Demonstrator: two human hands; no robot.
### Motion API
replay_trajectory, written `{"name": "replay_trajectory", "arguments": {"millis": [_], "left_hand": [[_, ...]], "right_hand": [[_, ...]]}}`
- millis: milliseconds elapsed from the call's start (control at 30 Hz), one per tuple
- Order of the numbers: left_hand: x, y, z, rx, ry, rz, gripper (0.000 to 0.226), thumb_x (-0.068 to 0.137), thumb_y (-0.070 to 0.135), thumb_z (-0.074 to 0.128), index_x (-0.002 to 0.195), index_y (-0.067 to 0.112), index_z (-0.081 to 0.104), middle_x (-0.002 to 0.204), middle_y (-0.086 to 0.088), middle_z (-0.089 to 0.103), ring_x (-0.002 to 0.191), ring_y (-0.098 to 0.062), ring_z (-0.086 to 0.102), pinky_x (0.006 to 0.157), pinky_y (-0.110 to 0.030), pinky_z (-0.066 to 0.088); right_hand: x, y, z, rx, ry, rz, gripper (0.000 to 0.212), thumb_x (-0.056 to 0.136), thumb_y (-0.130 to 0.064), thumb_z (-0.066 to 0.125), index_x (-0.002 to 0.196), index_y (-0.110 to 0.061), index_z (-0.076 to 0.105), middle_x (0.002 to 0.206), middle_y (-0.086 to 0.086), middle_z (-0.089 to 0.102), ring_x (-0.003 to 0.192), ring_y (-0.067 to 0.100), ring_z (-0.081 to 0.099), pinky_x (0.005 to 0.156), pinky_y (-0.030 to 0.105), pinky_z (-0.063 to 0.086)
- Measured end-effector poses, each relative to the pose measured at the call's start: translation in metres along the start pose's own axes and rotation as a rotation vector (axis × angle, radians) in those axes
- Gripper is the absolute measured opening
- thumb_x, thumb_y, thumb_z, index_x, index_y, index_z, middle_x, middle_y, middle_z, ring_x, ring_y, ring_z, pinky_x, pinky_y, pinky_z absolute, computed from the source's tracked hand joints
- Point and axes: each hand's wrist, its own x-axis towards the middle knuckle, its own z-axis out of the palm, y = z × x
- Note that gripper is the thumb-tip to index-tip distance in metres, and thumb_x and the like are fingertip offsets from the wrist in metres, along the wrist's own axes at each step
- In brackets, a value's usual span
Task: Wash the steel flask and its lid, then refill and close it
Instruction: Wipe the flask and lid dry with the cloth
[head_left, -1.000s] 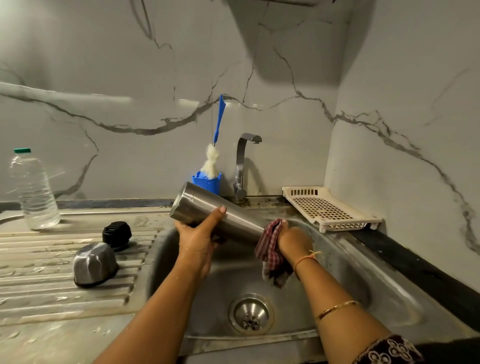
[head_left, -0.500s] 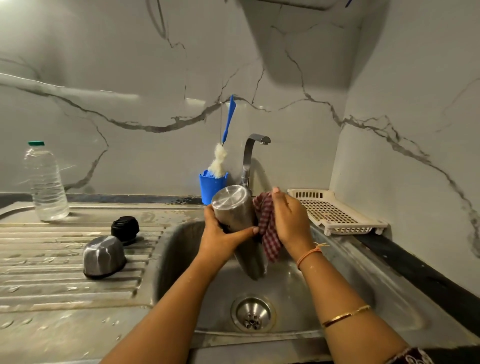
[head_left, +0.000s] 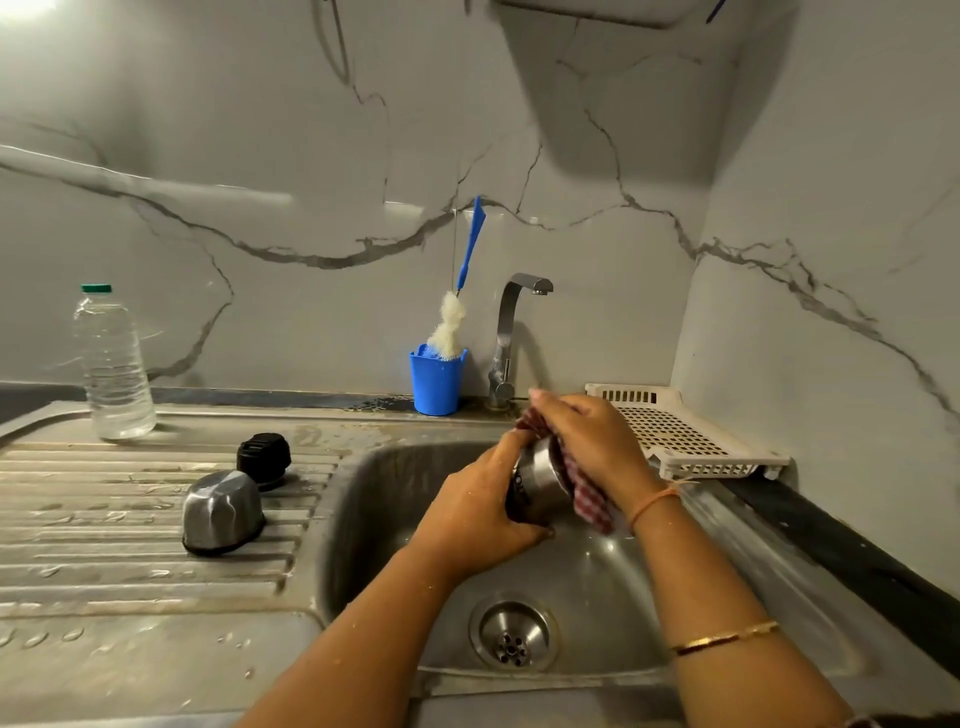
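Over the sink basin (head_left: 395, 499), my left hand (head_left: 478, 514) grips the steel flask (head_left: 537, 480), which is mostly hidden by both hands. My right hand (head_left: 587, 441) presses a red checked cloth (head_left: 589, 501) over the flask's far end and side. On the draining board to the left lie the steel cup lid (head_left: 222, 512), upside down, and the black stopper (head_left: 264, 460) just behind it. A clear plastic water bottle (head_left: 113, 369) with a green cap stands at the back left.
A steel tap (head_left: 511, 332) rises behind the basin, with no water running. Beside it a blue cup (head_left: 437, 382) holds a bottle brush (head_left: 462, 291). A white perforated tray (head_left: 680, 431) sits at the right corner. The drain (head_left: 511, 631) is below my hands.
The flask has swung from lying sideways to pointing away from me, its base toward the camera. My right hand moved the cloth from the flask's lower end up over its top.
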Motion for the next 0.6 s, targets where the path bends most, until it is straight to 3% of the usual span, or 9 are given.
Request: {"name": "replay_trajectory", "arguments": {"millis": [133, 200, 267, 367, 400, 467, 533, 600], "left_hand": [[0.001, 0.006, -0.001, -0.121, 0.034, 0.002, 0.086, 0.064, 0.038, 0.083, 0.128, 0.053, 0.028, 0.118, 0.026, 0.050, 0.108, -0.001, 0.054, 0.090, -0.008, 0.041], [0.005, 0.014, -0.001, -0.297, 0.098, -0.034, 0.085, 0.062, 0.038, 0.085, 0.123, 0.057, 0.029, 0.118, 0.027, 0.051, 0.111, 0.000, 0.053, 0.093, -0.012, 0.042], [0.010, 0.021, -0.002, -0.477, 0.164, -0.063, 0.084, 0.062, 0.030, 0.087, 0.121, 0.055, 0.033, 0.118, 0.024, 0.055, 0.112, 0.000, 0.055, 0.096, -0.020, 0.047], [0.013, 0.031, -0.006, -0.605, 0.224, -0.081, 0.082, 0.063, 0.021, 0.086, 0.122, 0.047, 0.036, 0.120, 0.017, 0.056, 0.112, -0.006, 0.057, 0.099, -0.032, 0.049], [0.014, 0.033, -0.009, -0.620, 0.238, -0.090, 0.081, 0.064, 0.019, 0.086, 0.120, 0.047, 0.036, 0.119, 0.017, 0.055, 0.111, -0.007, 0.056, 0.100, -0.035, 0.048], [0.016, 0.038, -0.014, -0.663, 0.294, -0.118, 0.078, 0.065, 0.017, 0.083, 0.115, 0.051, 0.035, 0.114, 0.019, 0.051, 0.109, -0.008, 0.055, 0.099, -0.037, 0.048], [0.018, 0.041, -0.021, -0.766, 0.373, -0.140, 0.075, 0.066, 0.013, 0.081, 0.114, 0.049, 0.035, 0.110, 0.019, 0.050, 0.104, -0.007, 0.056, 0.096, -0.037, 0.049], [0.019, 0.041, -0.028, -0.860, 0.436, -0.156, 0.073, 0.066, 0.014, 0.079, 0.114, 0.048, 0.036, 0.109, 0.018, 0.049, 0.100, -0.003, 0.054, 0.094, -0.036, 0.050]], "right_hand": [[-0.007, 0.020, -0.012, 0.638, -0.095, 0.303, 0.041, 0.092, -0.048, 0.048, 0.088, -0.014, 0.069, 0.097, 0.013, 0.071, 0.094, 0.029, 0.064, 0.088, 0.039, 0.049], [-0.010, 0.025, -0.008, 0.864, -0.100, 0.380, 0.045, 0.097, -0.047, 0.033, 0.104, -0.013, 0.061, 0.110, 0.011, 0.063, 0.106, 0.027, 0.053, 0.097, 0.037, 0.039], [-0.012, 0.025, -0.003, 0.926, -0.116, 0.431, 0.046, 0.100, -0.041, 0.024, 0.122, -0.011, 0.051, 0.110, 0.009, 0.060, 0.109, 0.029, 0.051, 0.097, 0.037, 0.037], [-0.007, 0.035, 0.003, 0.822, -0.034, 0.573, 0.049, 0.104, -0.029, 0.021, 0.140, 0.001, 0.038, 0.140, 0.028, 0.042, 0.131, 0.044, 0.037, 0.107, 0.048, 0.030], [-0.007, 0.040, 0.004, 0.786, -0.032, 0.630, 0.051, 0.104, -0.029, 0.021, 0.139, 0.004, 0.038, 0.143, 0.030, 0.038, 0.133, 0.045, 0.033, 0.108, 0.050, 0.028], [-0.009, 0.048, 0.007, 0.738, -0.149, 0.712, 0.053, 0.102, -0.039, 0.024, 0.125, 0.001, 0.050, 0.130, 0.030, 0.050, 0.124, 0.046, 0.042, 0.103, 0.052, 0.032], [-0.012, 0.051, 0.009, 0.865, -0.313, 0.805, 0.055, 0.093, -0.055, 0.033, 0.103, -0.006, 0.057, 0.110, 0.022, 0.057, 0.106, 0.041, 0.050, 0.097, 0.054, 0.036], [-0.008, 0.056, 0.010, 1.011, -0.313, 0.793, 0.054, 0.089, -0.058, 0.041, 0.102, -0.008, 0.058, 0.112, 0.022, 0.055, 0.103, 0.041, 0.052, 0.089, 0.056, 0.047]]}}
